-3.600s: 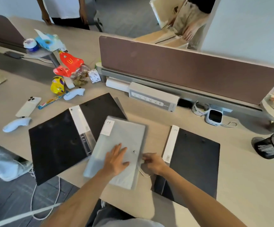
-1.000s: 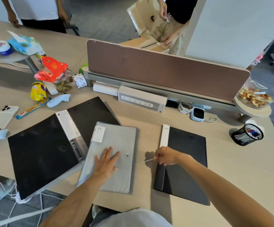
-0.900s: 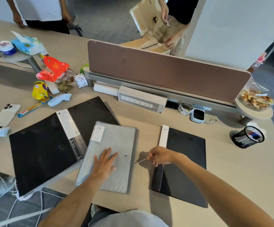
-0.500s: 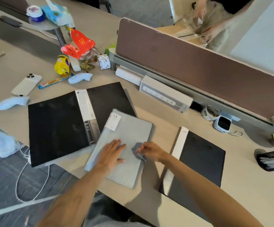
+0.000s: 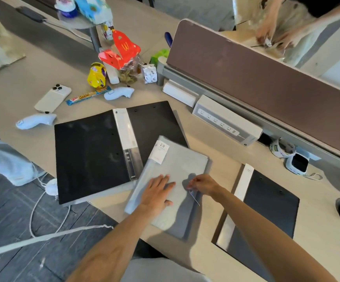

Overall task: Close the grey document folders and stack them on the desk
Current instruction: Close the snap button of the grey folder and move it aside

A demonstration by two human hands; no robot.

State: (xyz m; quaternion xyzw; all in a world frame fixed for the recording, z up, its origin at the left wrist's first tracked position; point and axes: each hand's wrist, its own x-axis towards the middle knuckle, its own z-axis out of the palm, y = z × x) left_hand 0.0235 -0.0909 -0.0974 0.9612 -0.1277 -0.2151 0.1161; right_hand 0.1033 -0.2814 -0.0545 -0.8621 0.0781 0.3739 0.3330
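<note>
One grey folder, two black folders.

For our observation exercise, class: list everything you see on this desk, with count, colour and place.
closed grey plastic document folder: one, grey, centre
open black plastic folder: one, black, left, under grey folder's corner
black flat folder with white spine: one, black, right
white slab phone: one, white, left
pale blue controllers: two, pale blue, left of and behind open folder
long white power strip: one, white, below brown divider panel
left hand: one, flat on grey folder
right hand: one, fingers pinching thin white string
</note>
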